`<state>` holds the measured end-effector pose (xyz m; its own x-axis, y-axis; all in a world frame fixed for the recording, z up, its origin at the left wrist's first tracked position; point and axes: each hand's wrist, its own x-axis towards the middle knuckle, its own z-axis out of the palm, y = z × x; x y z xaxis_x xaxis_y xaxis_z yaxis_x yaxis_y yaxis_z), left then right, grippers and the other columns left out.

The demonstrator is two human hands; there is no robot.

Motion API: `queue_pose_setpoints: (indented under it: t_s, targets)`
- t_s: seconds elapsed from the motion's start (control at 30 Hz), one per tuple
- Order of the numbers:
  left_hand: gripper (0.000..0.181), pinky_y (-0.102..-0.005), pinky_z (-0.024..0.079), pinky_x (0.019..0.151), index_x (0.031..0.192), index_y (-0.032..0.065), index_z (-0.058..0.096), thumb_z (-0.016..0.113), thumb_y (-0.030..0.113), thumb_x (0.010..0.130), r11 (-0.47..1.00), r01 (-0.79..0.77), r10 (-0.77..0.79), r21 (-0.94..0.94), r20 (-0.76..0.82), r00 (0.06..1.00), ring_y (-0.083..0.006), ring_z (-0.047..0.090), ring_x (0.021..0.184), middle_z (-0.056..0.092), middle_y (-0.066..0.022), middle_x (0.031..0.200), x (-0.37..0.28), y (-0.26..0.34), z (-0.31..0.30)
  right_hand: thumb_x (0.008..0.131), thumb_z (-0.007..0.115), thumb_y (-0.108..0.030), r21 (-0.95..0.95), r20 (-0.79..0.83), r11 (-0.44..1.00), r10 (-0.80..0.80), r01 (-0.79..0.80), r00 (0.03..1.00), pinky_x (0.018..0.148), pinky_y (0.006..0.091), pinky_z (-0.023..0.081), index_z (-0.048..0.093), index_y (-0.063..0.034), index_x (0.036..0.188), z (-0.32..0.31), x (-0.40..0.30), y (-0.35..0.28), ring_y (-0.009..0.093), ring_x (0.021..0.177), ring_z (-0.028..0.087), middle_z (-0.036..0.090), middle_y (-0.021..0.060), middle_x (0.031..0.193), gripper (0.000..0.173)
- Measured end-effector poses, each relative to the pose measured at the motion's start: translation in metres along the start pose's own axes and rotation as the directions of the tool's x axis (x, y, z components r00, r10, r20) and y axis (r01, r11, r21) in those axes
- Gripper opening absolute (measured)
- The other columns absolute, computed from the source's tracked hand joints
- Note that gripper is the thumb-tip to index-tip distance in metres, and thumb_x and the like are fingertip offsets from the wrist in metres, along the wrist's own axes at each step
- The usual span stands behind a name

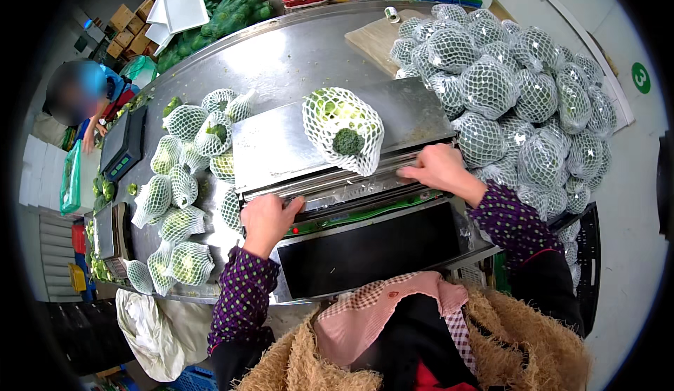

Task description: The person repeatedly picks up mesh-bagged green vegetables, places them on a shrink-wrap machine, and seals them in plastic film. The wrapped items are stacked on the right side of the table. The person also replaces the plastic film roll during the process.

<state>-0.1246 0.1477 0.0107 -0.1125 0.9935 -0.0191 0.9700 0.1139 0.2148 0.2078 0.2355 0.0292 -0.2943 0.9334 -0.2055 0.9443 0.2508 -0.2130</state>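
Observation:
A broccoli head in a white foam net (pixel 345 128) lies on the metal top plate of a film wrapping machine (pixel 274 143). My left hand (pixel 269 220) is at the left end of the machine's front roller slot, thumb and fingers on its edge, where clear film shows. At the slot's right end is my right hand (pixel 439 169), its thumb pointing left over the film; whether it pinches the film cannot be told. Below the slot is a black heating plate (pixel 368 251). Netted broccoli heads (pixel 184 222) lie loose on the left.
Film-wrapped netted broccoli (pixel 489 85) is piled high at the right, above a black crate (pixel 587 264). Scales (pixel 122 141) stand on the steel table (pixel 253 64) at left. A co-worker's hand (pixel 90 135) is beyond them. Cardboard (pixel 374 38) lies at the back.

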Motion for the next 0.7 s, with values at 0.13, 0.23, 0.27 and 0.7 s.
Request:
queue_pose_setpoints:
  t_s: [0.13,0.23,0.27,0.7]
  targets:
    - [0.033,-0.0348,0.046,0.052,0.069,-0.0021,0.064,0.06,0.027,0.085,0.872,0.006,-0.044,-0.489,-0.065,0.997,-0.0301,0.06,0.054,0.058,-0.0171,0.054,0.001,-0.004,0.009,0.081,0.064,-0.034,0.437,-0.02,0.887,-0.157,0.15,0.987,0.056,0.0377,0.046,0.065,0.0009,0.068,0.021,0.011,0.006,0.027,0.057,0.06,0.06,0.0138,0.06,0.038]
    - [0.031,-0.0233,0.029,0.04,0.063,0.0065,0.05,0.053,0.019,0.092,0.385,0.472,-0.093,-0.793,0.476,0.875,-0.006,0.038,0.041,0.046,0.0009,0.049,-0.04,0.0,-0.031,0.093,0.055,-0.019,0.794,0.236,0.599,-0.138,-0.109,0.962,0.045,0.0234,0.035,0.052,-0.0058,0.068,-0.004,-0.044,0.036,0.005,0.05,0.045,0.049,-0.0029,0.057,0.029]
    - [0.031,-0.0234,0.029,0.04,0.064,0.0061,0.05,0.051,0.017,0.092,0.312,0.498,-0.019,-0.809,0.519,0.855,-0.0073,0.04,0.041,0.046,-0.0002,0.049,-0.05,0.002,-0.046,0.093,0.054,-0.019,0.861,0.358,0.418,-0.092,-0.29,0.929,0.044,0.0214,0.033,0.051,-0.0073,0.069,-0.014,-0.07,0.042,0.004,0.048,0.044,0.051,-0.0026,0.058,0.027]
    - [0.027,-0.0364,0.055,0.074,0.103,0.0067,0.059,0.062,0.002,0.077,0.698,-0.59,0.709,0.404,-0.506,0.492,-0.029,0.065,0.098,0.064,-0.0192,0.107,0.15,0.012,-0.012,0.075,0.061,-0.014,0.11,-0.611,0.902,-0.27,0.418,0.744,0.056,0.0442,0.046,0.05,-0.0036,0.068,0.035,0.118,0.011,0.035,0.061,0.056,0.058,0.0137,0.074,0.017]
